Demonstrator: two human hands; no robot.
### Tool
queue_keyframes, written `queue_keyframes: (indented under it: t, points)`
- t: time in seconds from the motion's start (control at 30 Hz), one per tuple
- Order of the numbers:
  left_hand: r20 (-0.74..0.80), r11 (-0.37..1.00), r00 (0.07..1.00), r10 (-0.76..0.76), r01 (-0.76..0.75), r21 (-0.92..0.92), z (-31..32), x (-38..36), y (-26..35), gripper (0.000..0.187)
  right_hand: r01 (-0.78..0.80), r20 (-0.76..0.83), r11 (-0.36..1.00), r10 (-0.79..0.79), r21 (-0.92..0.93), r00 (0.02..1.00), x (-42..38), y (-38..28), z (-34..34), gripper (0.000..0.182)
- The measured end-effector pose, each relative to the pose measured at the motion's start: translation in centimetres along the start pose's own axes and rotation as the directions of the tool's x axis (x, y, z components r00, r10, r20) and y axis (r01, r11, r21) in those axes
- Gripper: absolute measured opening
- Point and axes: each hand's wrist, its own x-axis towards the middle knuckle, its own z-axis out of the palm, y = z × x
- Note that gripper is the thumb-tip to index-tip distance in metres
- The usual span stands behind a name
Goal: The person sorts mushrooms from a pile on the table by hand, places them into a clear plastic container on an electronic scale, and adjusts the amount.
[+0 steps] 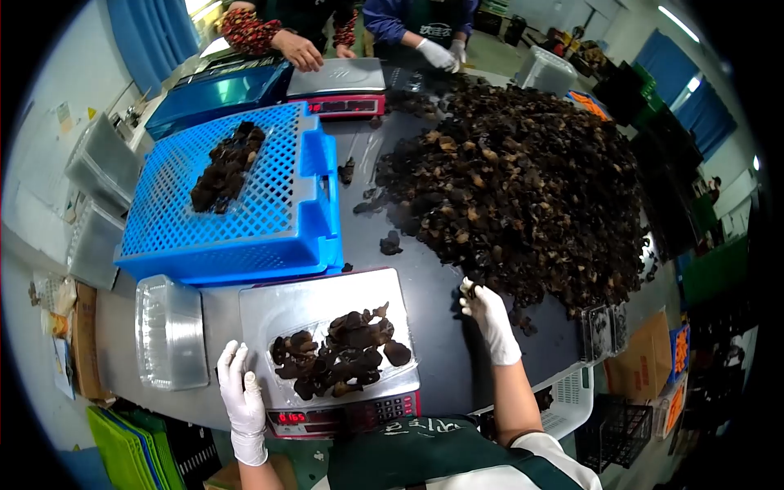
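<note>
My left hand (242, 396), in a white glove, is beside the left edge of a digital scale (257, 322), fingers stretched out and holding nothing. Dark brown wood ear mushrooms (339, 355) lie in a clear plastic tray on the scale's metal plate, and red digits glow on its front panel. To the right, my gloved right hand (492, 322) hovers over the table by the near edge of a large heap of wood ear mushrooms (523, 188). Its fingers are bent together at the tips; whatever they pinch is too small to make out.
A blue crate (318, 233) with a tray of mushrooms on top stands behind my scale. Stacked clear trays (171, 331) sit at left. Across the table are a second scale (339, 77) and two people, one with a bare hand (300, 51) over it, another wearing white gloves (438, 55).
</note>
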Motion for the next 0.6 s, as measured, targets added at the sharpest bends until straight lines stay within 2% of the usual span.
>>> queue_keyframes:
  t: [0.07,0.1,0.13,0.17,0.2,0.23,0.27,0.33,0.4,0.47,0.5,0.53,0.57,0.6]
  points:
    - [-0.012,0.999,0.999,-0.039,0.038,-0.034,0.1,-0.1,0.2,0.035,-0.037,0.166,0.999,0.038,-0.01,0.985,-2.7,-0.7,1.9,0.033]
    - [-0.02,0.997,0.999,-0.044,0.043,-0.06,0.3,-0.2,0.0,0.034,-0.011,0.191,0.989,0.039,-0.148,0.981,-3.7,-1.1,3.4,0.031]
    - [-0.02,0.999,1.0,0.012,-0.011,0.03,0.4,-0.4,-0.4,0.035,0.024,0.222,0.96,0.04,-0.279,0.974,-4.8,-1.6,5.1,0.029]
    - [-0.01,1.0,1.0,-0.01,0.01,0.013,0.5,-0.4,-0.5,0.036,0.059,0.221,0.92,0.03,-0.387,0.975,-6.6,-3.1,7.8,0.026]
    - [-0.001,1.0,1.0,-0.03,0.03,-0.006,0.8,-0.5,-0.5,0.037,0.155,0.278,0.858,-0.015,-0.49,0.961,-7.6,-3.3,9.3,0.024]
    - [-0.006,1.0,1.0,-0.028,0.028,-0.005,1.2,-0.7,-0.9,0.038,0.425,0.428,0.729,-0.2,-0.537,0.882,-8.2,-3.5,11.0,0.025]
    - [-0.009,1.0,1.0,-0.024,0.024,-0.008,1.7,-0.9,-1.3,0.038,0.661,0.576,0.536,-0.349,-0.524,0.739,-8.7,-3.9,12.8,0.027]
    - [0.014,0.998,1.0,0.012,-0.012,0.054,1.5,-0.6,-0.5,0.039,0.821,0.737,0.279,-0.363,-0.499,0.571,-9.3,-4.7,16.1,0.033]
    - [0.033,0.998,0.999,0.015,-0.017,0.065,1.7,-0.7,-0.2,0.041,0.877,0.788,0.155,-0.389,-0.455,0.477,-9.3,-3.6,18.7,0.036]
    - [0.055,0.995,0.998,0.014,-0.019,0.093,1.7,-1.0,-0.2,0.045,0.843,0.803,0.027,-0.288,-0.537,0.521,-9.4,-2.2,20.6,0.038]
    - [0.069,0.996,0.997,-0.033,0.027,0.086,1.7,-1.2,-0.1,0.047,0.835,0.823,-0.07,-0.229,-0.546,0.519,-9.3,-1.9,21.2,0.042]
    - [0.082,0.994,0.994,-0.079,0.073,0.078,1.6,-1.4,-0.1,0.048,0.842,0.831,-0.071,-0.223,-0.535,0.51,-9.3,-1.8,21.3,0.042]
    - [0.05,0.99,0.998,-0.026,0.019,0.14,1.7,-1.7,-0.6,0.051,0.851,0.836,-0.041,-0.214,-0.524,0.504,-9.4,-1.8,21.3,0.046]
    - [0.039,0.989,0.999,-0.037,0.031,0.142,1.5,-1.9,-0.6,0.051,0.859,0.842,-0.011,-0.205,-0.512,0.499,-9.4,-1.8,21.3,0.049]
